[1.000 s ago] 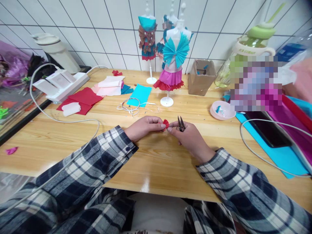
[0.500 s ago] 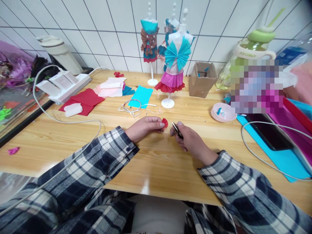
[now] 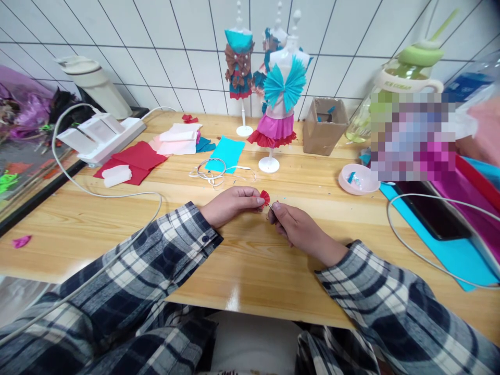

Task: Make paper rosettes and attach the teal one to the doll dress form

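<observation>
A small pleated red paper piece (image 3: 265, 198) is pinched between the thumb and fingers of my left hand (image 3: 234, 204). Closed around a small dark metal tool (image 3: 270, 207), my right hand (image 3: 299, 224) is just to the right, with the tool's tip at the edge of the red paper. Most of the tool is hidden by my fingers. Behind my hands stands a small white mannequin (image 3: 269, 164) wearing a pleated blue bow (image 3: 285, 84) and a pink and red skirt (image 3: 275, 130).
Beyond my hands lie a coiled cord (image 3: 211, 169), a blue sheet (image 3: 225, 154) and red paper (image 3: 136, 160). A pink bowl (image 3: 358, 180), a cardboard box (image 3: 325, 126) and a phone (image 3: 432, 211) are right. A power strip (image 3: 113, 140) is left.
My right hand has moved slightly left, bringing the tool from a small gap away up to the red paper. More of the tool is now covered by my fingers. My left hand is nearly still.
</observation>
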The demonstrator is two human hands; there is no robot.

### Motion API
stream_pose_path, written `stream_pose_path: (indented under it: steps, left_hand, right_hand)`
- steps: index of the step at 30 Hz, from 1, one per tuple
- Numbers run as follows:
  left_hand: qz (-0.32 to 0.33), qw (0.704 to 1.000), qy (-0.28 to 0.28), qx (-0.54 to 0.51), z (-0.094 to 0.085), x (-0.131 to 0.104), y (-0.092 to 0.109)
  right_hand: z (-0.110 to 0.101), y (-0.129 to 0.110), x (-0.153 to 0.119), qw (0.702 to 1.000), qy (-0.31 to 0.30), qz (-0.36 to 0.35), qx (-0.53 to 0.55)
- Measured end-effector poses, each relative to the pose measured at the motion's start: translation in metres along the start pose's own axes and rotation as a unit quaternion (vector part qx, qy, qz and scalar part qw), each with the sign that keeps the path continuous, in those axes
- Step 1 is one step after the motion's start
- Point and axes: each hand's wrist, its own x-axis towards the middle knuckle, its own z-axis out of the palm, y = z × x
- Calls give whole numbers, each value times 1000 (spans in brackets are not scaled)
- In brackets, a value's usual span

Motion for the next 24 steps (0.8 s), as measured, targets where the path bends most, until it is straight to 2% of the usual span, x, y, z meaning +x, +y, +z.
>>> stream_pose_path:
  steps: [17, 24]
  left_hand:
    - [-5, 1000, 1, -5, 1, 0, 0]
    - [-4, 1000, -7, -30, 0, -2, 5]
  right_hand:
    - [-2, -2, 3, 997, 4, -37, -66]
    - [-6, -6, 0, 1000, -5, 24, 4]
